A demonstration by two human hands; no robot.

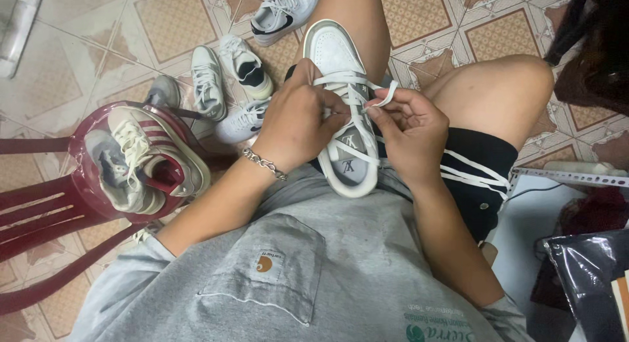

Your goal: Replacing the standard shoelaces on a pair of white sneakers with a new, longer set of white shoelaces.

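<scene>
Lacing a white sneaker (341, 106), the left hand (298, 122) holds it; the right hand (406, 129) pinches the lace (386, 94). Top holes remain.

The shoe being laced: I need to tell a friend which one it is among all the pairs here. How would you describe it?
Start at the person's lap, between the bare knees. The white-and-grey shoe lies there, toe pointing away, with the left hand and right hand on its white laces. The other shoes sit on the tiled floor or the red chair.
</scene>
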